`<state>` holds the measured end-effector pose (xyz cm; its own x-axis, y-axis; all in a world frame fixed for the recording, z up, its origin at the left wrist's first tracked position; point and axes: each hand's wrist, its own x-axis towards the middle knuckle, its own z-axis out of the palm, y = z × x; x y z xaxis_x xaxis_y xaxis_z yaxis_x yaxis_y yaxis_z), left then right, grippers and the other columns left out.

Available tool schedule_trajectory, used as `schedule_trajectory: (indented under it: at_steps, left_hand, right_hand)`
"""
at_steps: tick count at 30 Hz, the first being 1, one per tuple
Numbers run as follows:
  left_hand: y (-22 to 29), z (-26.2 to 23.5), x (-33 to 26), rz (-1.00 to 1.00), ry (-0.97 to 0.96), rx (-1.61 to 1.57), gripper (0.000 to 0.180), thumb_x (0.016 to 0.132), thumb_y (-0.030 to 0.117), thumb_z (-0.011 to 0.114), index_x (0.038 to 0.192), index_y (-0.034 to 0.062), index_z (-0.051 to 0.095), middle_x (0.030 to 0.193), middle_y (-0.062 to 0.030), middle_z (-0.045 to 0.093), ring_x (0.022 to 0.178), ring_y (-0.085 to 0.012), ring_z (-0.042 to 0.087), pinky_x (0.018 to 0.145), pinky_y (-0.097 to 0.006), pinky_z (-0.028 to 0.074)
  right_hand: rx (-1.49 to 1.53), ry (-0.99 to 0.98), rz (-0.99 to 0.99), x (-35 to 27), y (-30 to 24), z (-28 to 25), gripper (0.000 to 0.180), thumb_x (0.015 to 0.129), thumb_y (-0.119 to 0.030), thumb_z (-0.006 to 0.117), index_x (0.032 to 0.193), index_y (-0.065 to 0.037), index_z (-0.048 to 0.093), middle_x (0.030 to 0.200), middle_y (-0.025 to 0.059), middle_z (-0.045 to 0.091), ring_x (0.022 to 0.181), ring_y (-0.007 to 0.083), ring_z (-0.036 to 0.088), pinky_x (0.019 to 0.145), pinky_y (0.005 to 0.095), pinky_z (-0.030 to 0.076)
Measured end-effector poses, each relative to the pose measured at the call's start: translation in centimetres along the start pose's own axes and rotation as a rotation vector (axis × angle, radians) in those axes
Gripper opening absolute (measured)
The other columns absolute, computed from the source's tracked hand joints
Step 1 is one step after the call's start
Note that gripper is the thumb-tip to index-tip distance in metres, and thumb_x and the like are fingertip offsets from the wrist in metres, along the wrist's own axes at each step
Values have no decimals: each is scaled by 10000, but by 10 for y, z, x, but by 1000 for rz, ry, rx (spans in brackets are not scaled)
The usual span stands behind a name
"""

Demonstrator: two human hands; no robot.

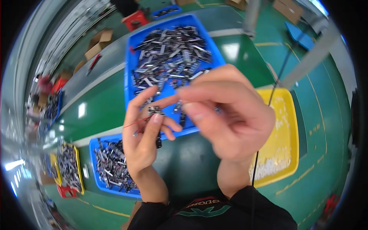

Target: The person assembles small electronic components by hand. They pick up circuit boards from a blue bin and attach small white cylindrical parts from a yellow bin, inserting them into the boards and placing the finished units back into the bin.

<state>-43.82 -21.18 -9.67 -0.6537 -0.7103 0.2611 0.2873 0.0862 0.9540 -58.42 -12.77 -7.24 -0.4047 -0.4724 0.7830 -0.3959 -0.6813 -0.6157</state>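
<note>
Head fisheye looks down at workbench (184, 163), close in, right hand (237, 119) nearest lens, black shirt (234, 218) at 6 o'clock.

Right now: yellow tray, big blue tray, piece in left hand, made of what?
Yellow tray: probably smooth plastic; even colour, rounded corners. Big blue tray: likely plastic too, same signs. Piece: perhaps shiny metal and black plastic; silvery glints, dark parts; too small to confirm.
</note>
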Motion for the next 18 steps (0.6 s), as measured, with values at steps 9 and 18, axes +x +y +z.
schedule_trajectory:
  at_steps: [9,18]
  left_hand:
    - [17,-40,-15,2,4,401,277,906,-40,533,1172,-18,606,1071,-125,627,768,-148,638,628,-256,517]
    - [23,-50,-21,140,-57,672,486,804,-31,612,1286,13,562,1136,-186,546,1011,-298,592,799,-340,514]
  right_hand:
    - [-120,-443,-123,1,5,41,266,635,-6,790,884,-91,751,917,55,657,739,188,540,642,291,421]
    - [-176,-457,-169,-13,14,65,275,564,-48,783,823,-112,717,950,-14,651,822,188,554,686,329,361]
